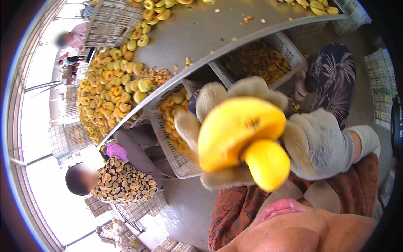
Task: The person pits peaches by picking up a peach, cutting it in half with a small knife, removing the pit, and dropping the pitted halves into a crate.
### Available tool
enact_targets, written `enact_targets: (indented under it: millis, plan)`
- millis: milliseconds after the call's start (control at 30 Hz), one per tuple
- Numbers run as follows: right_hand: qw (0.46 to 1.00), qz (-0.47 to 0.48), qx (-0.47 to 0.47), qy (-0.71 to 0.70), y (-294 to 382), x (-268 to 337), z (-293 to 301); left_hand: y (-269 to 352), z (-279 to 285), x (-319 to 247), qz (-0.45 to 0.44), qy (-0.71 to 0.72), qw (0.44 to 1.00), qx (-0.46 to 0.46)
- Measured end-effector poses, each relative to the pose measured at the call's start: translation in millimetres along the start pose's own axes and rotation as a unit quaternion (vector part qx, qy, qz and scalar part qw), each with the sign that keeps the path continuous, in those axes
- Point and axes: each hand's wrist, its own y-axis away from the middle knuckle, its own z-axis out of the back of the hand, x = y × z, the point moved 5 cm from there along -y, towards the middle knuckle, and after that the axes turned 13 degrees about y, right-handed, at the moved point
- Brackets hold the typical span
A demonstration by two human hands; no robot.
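Close to the camera, my gloved right hand (315, 146) comes in from the right, its stained fingers curled behind and around a cut yellow fruit (236, 129), probably a peach. The fruit shows a smooth, rounded side with a dark mark. Against its underside is a smooth, rounded yellow piece (269, 165); whether it is part of the fruit or a separate thing I cannot tell. The fruit and fingers are slightly blurred. My left hand is out of view. Beyond my right hand lies a metal worktable (182, 34) with a large heap of halved yellow fruit (107, 91).
Under the table edge stand a crate of fruit pieces (176, 170) and a crate of scraps (289, 50). A co-worker in a patterned top (126, 181) sits at the left. Another person's patterned trouser leg (333, 78) is at the right. A plastic crate (110, 28) rests on the table.
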Motion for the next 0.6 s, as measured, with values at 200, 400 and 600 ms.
enact_targets:
  millis: [200, 400, 600]
  plan:
    - [0.994, 0.026, -0.022, -0.107, 5, 2, 15, 8, -24, -6, -0.009, -0.003, 1.0, 0.017]
    - [0.99, 0.102, -0.059, -0.075, 13, 4, 29, 20, -29, -6, -0.012, -0.014, 1.0, 0.022]
    - [0.991, 0.092, -0.061, -0.079, 17, 4, 30, 24, -32, -4, -0.018, -0.018, 0.999, 0.026]
